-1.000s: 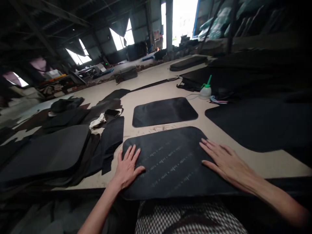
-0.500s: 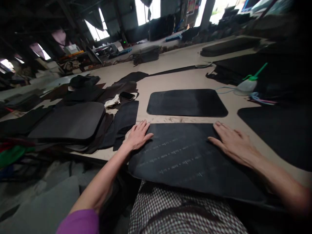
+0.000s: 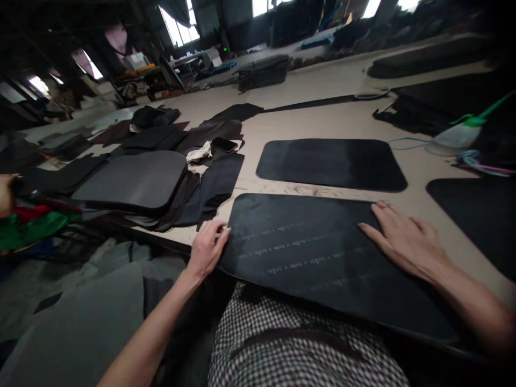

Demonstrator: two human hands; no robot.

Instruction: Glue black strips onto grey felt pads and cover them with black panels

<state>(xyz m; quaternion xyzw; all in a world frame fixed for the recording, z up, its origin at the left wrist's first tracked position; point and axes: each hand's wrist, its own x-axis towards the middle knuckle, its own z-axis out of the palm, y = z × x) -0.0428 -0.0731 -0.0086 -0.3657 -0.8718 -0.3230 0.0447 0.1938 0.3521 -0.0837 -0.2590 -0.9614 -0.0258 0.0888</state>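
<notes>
A black sheet with rounded corners and rows of pale printed marks (image 3: 298,247) lies flat at the near table edge, partly overhanging my checked apron (image 3: 298,360). My right hand (image 3: 407,236) rests on its right part with fingers stretched out and thumb apart. At its left edge, my left hand (image 3: 208,244) has curled fingers and the thumb drawn against the forefinger. A small pale spot shows at those fingertips; what is pinched there is unclear. Just beyond the sheet lies a smaller black panel with rounded corners (image 3: 330,164).
Stacked dark panels (image 3: 131,180) stand at left, near a phone (image 3: 224,144) and a crumpled white cloth (image 3: 199,152). A bottle with a green spout (image 3: 455,137) and another black sheet (image 3: 479,215) lie at right. Part of another person's hand (image 3: 6,194) shows at far left.
My left hand has slid off the sheet's top to its left edge, its fingers closing. My right hand stays flat on the sheet. The view has shifted, and another person's hand has appeared at left.
</notes>
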